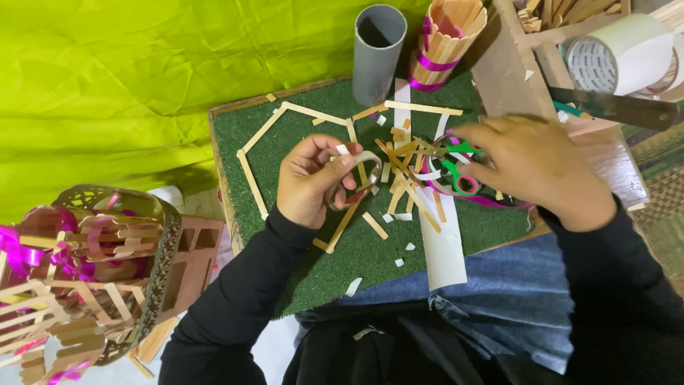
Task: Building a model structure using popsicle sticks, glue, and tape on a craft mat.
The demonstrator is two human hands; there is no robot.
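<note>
A grey tube (378,51) and a cup of flat sticks bound with magenta ribbon (443,44) stood at the far edge of the green worktop (299,142), where loose wooden sticks (399,178) and white paper scraps lay scattered between the hands. A stick basket (92,264) was cut off at the near left. The right hand (534,175) covered much of the green-handled scissors (456,171), fingers curled over them; whether it gripped them was unclear. The left hand (310,182) pinched a small roll of tape (349,182), pale and ring-shaped, just above the worktop's middle.
</note>
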